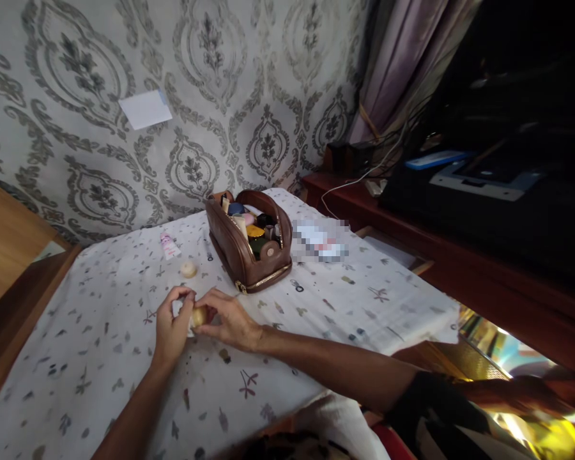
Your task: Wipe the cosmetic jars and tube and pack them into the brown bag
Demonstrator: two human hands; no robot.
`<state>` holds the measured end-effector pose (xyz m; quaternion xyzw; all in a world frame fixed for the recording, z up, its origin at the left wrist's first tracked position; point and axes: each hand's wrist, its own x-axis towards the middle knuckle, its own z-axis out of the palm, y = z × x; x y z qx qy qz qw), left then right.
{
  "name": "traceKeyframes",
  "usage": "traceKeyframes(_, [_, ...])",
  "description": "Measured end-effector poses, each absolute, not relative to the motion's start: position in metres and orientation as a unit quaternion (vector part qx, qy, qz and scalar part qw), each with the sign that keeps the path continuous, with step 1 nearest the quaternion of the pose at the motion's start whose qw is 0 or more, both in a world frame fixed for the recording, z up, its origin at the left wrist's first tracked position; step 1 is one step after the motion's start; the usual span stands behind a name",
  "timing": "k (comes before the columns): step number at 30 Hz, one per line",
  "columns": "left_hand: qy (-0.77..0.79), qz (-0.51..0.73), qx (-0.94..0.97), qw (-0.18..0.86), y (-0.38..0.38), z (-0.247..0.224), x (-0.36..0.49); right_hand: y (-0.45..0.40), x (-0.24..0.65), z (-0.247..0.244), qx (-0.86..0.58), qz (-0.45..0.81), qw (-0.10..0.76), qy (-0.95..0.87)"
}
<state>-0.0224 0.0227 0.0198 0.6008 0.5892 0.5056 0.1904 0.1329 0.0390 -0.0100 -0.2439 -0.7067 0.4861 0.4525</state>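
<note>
In front of me on the cloth-covered table, my right hand (232, 319) grips a small round gold-yellow jar (200, 315) between thumb and fingers. My left hand (172, 326) meets it from the other side, its fingers pinching a small white tissue-like piece (177, 308) against the jar. The piece is partly hidden by my fingers. Just beyond my hands lies a small round cream-coloured lid or jar (188, 269). A pink-and-white tube (169, 245) rests farther back. Behind my right hand stands an unzipped brown leather cosmetic bag (230, 252), full of small containers.
A blurred white-and-red packet (321, 241) lies right of the bag. The patterned white tablecloth (316, 319) reaches a patterned wall at the back. On the right is a dark red cabinet (412, 246) with a cable (349, 184); wooden furniture (19, 236) borders the left.
</note>
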Motion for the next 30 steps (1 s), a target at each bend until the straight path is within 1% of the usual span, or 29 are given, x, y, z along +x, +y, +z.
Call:
traceKeyframes(5, [0.599,0.529,0.556,0.23,0.023,0.0226,-0.0229,0.039,0.13,-0.0105,-0.241,0.527,0.469,-0.666])
traceKeyframes(8, [0.603,0.54,0.554,0.194,0.0213,0.023,-0.0225,0.0391,0.1265,-0.01,-0.267,0.599,0.462,-0.597])
traceKeyframes(11, [0.598,0.537,0.578,0.139,0.0188,0.0223,-0.0219,0.0401,0.1241,-0.0091,-0.277,0.668,0.42,-0.549])
traceKeyframes(15, [0.581,0.513,0.623,0.105,0.0174,0.0186,-0.0219,0.0424,0.123,-0.0089,-0.261,0.721,0.391,-0.509])
traceKeyframes(19, [0.576,0.489,0.645,0.117,0.0179,0.0157,-0.022,0.0439,0.1231,-0.0108,-0.265,0.676,0.421,-0.543])
traceKeyframes(23, [0.585,0.474,0.642,0.145,0.0176,0.0155,-0.021,0.0437,0.1252,-0.0111,-0.287,0.572,0.448,-0.624])
traceKeyframes(27, [0.591,0.462,0.639,0.171,0.0186,0.0144,-0.0213,0.0424,0.128,-0.0095,-0.317,0.473,0.443,-0.692])
traceKeyframes(30, [0.591,0.468,0.633,0.175,0.0198,0.0131,-0.0225,0.0409,0.1274,-0.0104,-0.314,0.474,0.45,-0.689])
